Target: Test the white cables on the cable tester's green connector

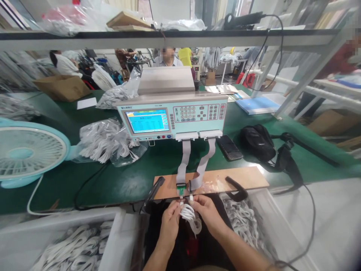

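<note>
A coiled white cable point(188, 213) hangs between my two hands, just below the front edge of the table. The fingers of my left hand point(171, 216) pinch one end of it, close to a small green circuit board point(181, 190). With my right hand point(205, 211) I grip the other end by its white plug, right under a second connector point(190, 185). Whether either plug is seated cannot be made out. Two grey ribbon cables point(184, 162) run from the board and connector up to a tester point(172, 116) with a lit blue screen.
White bins with coiled cables stand at left point(114, 226) and right point(270, 210). Clamps point(238, 190) rise from a wooden board point(214, 180). A fan point(31, 152), bagged cables point(103, 141), a phone point(229, 147) and a black pouch point(257, 143) occupy the table. People sit beyond.
</note>
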The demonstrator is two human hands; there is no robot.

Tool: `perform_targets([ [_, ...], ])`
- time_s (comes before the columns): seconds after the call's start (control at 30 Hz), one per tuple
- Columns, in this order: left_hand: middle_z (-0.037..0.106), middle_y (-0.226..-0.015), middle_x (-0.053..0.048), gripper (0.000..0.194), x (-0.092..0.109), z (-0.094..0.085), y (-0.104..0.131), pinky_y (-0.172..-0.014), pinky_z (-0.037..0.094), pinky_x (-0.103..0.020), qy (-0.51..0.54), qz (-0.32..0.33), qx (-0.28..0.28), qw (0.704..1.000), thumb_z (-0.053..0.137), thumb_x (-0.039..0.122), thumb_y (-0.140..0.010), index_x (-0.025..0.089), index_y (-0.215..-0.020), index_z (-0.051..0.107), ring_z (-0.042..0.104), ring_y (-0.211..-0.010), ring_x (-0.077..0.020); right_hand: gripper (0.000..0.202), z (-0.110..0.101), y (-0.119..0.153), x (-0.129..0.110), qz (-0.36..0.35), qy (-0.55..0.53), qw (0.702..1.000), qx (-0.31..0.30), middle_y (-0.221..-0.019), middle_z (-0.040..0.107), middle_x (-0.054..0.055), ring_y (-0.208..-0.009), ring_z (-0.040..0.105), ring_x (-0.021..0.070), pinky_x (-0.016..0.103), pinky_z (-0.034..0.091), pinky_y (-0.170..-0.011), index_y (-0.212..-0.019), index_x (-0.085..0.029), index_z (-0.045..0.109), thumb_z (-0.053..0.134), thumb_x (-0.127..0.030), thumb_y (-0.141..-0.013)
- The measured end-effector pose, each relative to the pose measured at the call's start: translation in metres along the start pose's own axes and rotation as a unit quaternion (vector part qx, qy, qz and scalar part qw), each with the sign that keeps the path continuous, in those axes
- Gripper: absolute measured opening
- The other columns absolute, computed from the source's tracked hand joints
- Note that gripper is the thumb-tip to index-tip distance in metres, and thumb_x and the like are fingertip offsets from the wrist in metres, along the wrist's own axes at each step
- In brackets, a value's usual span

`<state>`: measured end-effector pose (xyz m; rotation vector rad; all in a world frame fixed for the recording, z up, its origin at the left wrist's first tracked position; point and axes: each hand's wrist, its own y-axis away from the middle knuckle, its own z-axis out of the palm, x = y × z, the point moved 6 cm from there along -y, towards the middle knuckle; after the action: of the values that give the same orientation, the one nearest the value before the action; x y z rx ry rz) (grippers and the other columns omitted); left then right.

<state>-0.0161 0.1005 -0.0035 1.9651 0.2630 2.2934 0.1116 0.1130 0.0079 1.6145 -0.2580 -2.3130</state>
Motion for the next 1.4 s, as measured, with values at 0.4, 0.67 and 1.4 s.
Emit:
perform_targets([
  [0.4,0.065,-0.072,0.001,0.028,-0.005,0.005,0.009,-0.065,0.042,-0.022,0.031,-0.007,0.064,0.997,0.062,0.040,-0.077,0.017,-0.091,0.069,0.055,-0.069,-0.0159,0.031,0.000,0.000,-0.002,-0.016,0.018,0.999,-0.025,-0.061,0.059,-0.001,-0.058,0.049,0.0133,0.026,0.039,-0.060,-0.067,-0.015,0.063,0.070,-0.046,-0.067],
  [0.67,0.069,-0.089,-0.007,0.030,-0.017,0.004,0.007,-0.075,0.046,-0.027,0.062,0.045,0.084,0.994,0.060,0.038,-0.079,0.014,-0.095,0.069,0.060,-0.084,-0.0218,0.031,0.001,0.001,0.001,-0.011,0.015,0.999,-0.026,-0.058,0.055,-0.003,-0.058,0.049,0.0131,0.024,0.040,-0.060,-0.067,-0.017,0.061,0.070,-0.047,-0.069],
  [1.4,0.070,-0.086,-0.007,0.029,-0.012,0.005,0.011,-0.074,0.047,-0.028,0.031,0.053,0.160,0.985,0.058,0.040,-0.080,0.014,-0.089,0.069,0.062,-0.082,-0.0225,0.034,0.003,0.001,0.000,0.005,-0.001,0.999,-0.037,-0.058,0.059,-0.002,-0.052,0.047,0.0122,0.027,0.041,-0.060,-0.070,-0.016,0.064,0.071,-0.050,-0.066],
])
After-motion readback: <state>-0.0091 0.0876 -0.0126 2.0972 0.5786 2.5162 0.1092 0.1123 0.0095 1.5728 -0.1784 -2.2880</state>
